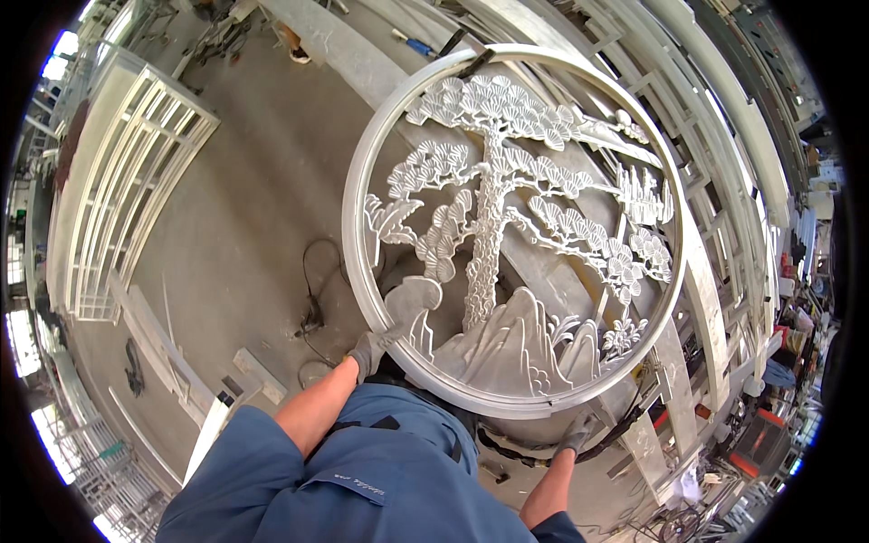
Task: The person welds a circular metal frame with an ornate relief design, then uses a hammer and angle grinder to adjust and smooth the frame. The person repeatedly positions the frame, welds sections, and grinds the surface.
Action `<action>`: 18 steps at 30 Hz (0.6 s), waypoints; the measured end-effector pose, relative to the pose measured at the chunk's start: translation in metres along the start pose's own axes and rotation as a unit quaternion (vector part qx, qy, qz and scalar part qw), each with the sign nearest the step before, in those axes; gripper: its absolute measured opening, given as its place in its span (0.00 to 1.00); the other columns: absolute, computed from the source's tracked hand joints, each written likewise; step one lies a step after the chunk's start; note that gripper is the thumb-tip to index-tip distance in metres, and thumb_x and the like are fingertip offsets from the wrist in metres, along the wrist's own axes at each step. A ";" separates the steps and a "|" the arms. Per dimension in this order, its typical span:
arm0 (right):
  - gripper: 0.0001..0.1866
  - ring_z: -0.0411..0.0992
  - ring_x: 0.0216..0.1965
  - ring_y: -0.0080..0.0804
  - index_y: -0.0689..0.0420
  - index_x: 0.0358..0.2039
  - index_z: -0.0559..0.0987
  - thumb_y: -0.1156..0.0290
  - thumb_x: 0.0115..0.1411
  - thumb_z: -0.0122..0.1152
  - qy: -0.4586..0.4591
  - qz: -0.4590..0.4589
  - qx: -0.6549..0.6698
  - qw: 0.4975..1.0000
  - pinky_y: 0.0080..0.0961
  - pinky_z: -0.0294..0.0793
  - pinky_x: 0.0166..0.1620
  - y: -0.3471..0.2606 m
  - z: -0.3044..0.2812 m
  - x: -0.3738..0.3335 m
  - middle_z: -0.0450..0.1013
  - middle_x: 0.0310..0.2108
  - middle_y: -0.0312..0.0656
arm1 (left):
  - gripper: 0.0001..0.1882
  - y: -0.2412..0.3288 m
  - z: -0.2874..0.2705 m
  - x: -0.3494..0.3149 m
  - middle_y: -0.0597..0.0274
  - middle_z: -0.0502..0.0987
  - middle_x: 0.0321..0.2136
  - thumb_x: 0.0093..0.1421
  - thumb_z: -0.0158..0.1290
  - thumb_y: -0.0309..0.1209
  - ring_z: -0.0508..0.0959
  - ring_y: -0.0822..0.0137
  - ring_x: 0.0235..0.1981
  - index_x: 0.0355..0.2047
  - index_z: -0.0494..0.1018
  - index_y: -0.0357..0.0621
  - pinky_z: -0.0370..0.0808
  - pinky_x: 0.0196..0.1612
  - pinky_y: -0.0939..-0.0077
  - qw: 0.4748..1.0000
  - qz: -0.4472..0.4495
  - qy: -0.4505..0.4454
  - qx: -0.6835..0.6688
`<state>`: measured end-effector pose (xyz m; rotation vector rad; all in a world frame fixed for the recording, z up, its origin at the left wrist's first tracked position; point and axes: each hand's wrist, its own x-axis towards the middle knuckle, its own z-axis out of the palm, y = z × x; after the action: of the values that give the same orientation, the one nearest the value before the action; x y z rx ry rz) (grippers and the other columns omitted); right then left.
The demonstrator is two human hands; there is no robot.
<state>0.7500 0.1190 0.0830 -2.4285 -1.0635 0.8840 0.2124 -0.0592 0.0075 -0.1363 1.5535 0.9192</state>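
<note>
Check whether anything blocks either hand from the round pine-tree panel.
Nothing visible does. The left gloved hand appears to touch the round metal pine-tree panel; the right gloved hand is near its lower rim. A black cable passes by the right hand, but not visibly between it and the panel.

Round tree panel [487,226] silver-grey, foliage [493,101] fan-patterned; 2 hands [369,354] [576,434] grey-gloved; shirt [398,448] blue; floor [258,190] grey-brown.

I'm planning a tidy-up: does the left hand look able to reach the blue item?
Probably not from here: the left hand is at the near rim of the round tree panel, and the blue item lies beyond its far rim.
</note>
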 end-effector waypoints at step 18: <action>0.24 0.72 0.27 0.28 0.53 0.56 0.72 0.50 0.68 0.55 -0.054 0.089 0.047 0.993 0.24 0.66 0.28 -0.037 0.033 -0.051 0.77 0.36 0.43 | 0.35 0.101 -0.171 -0.085 0.56 0.82 0.40 0.64 0.55 0.59 0.81 0.65 0.36 0.53 0.75 0.38 0.77 0.43 0.69 0.980 0.061 0.190 0.000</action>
<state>0.6814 0.1072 0.0992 -2.4489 -0.8281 1.1078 0.0393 -0.1311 0.1157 -0.2297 1.9324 1.0312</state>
